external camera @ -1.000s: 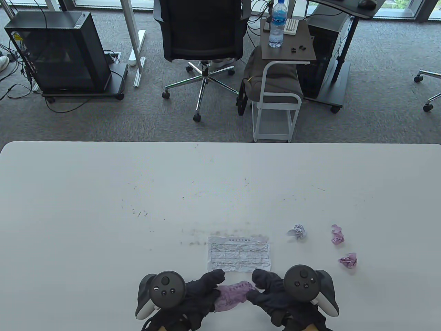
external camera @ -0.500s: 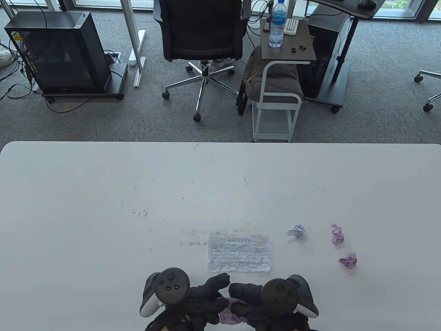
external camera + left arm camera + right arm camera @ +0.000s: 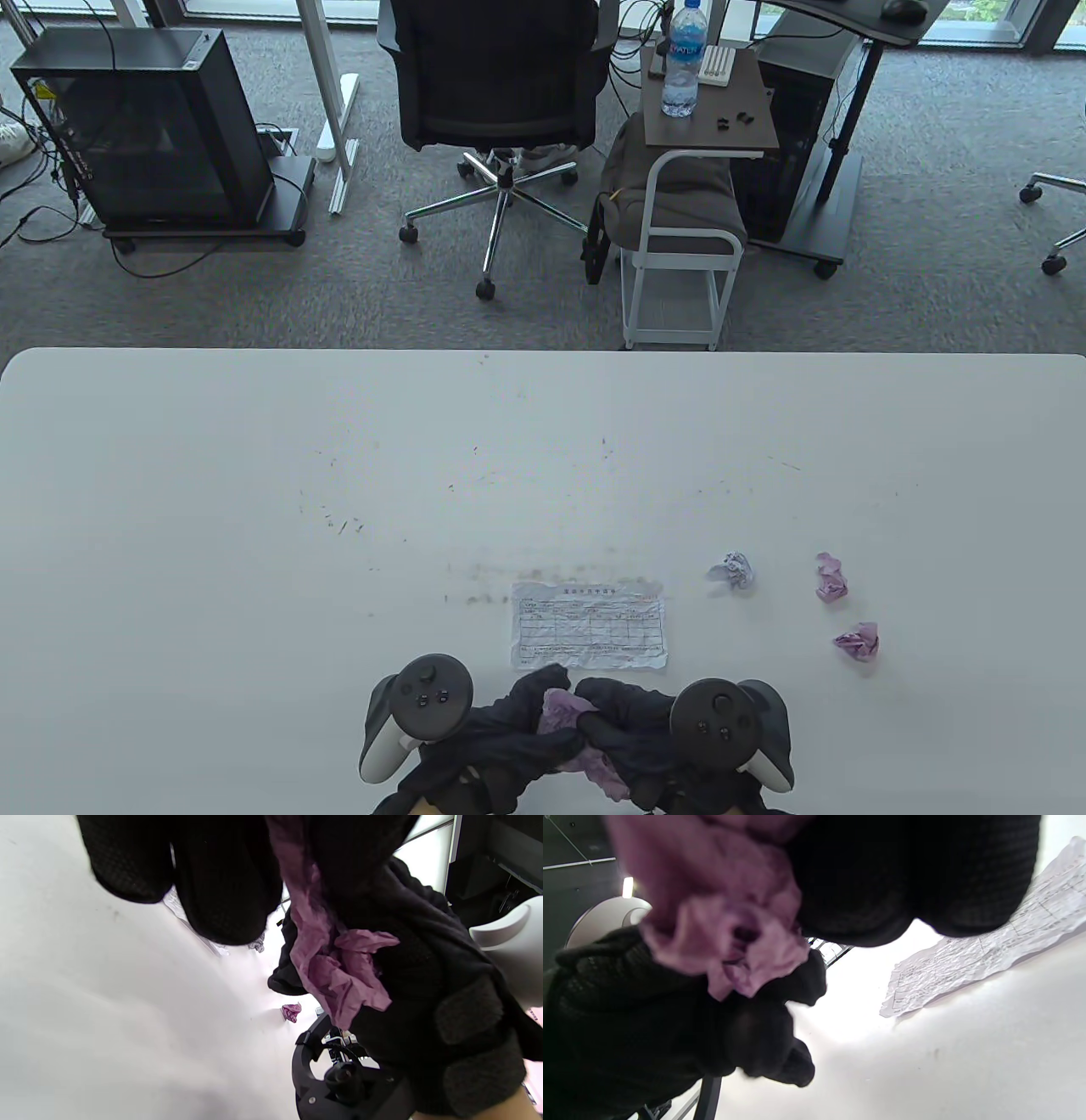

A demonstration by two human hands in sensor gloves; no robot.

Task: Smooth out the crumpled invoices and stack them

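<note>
Since a second ago, the hands have been drawn together and the pink invoice [image 3: 567, 710], then stretched out between them, is now bunched up again. The left hand [image 3: 501, 737] and right hand [image 3: 632, 732] are met at the near table edge, fingers of both curled round the pink invoice, which is held between them; whether it is lifted clear of the table [image 3: 254, 526] cannot be told. In the left wrist view the crumpled pink paper [image 3: 335, 971] is seen hanging between the gloved fingers [image 3: 229, 887], and in the right wrist view it [image 3: 725, 929] is bunched against the opposite glove. Just beyond the hands, a flattened white invoice [image 3: 589, 626] is laid flat, still creased, printed side up. Beyond and to the right of the right hand, a white crumpled ball [image 3: 733, 570] is sited, with two pink crumpled balls further right: one farther away [image 3: 831, 578], one nearer [image 3: 857, 639], all apart from each other. Past the far table edge, an office chair [image 3: 496, 76] and a side cart carrying a water bottle [image 3: 683, 58] are seen on the carpet.
</note>
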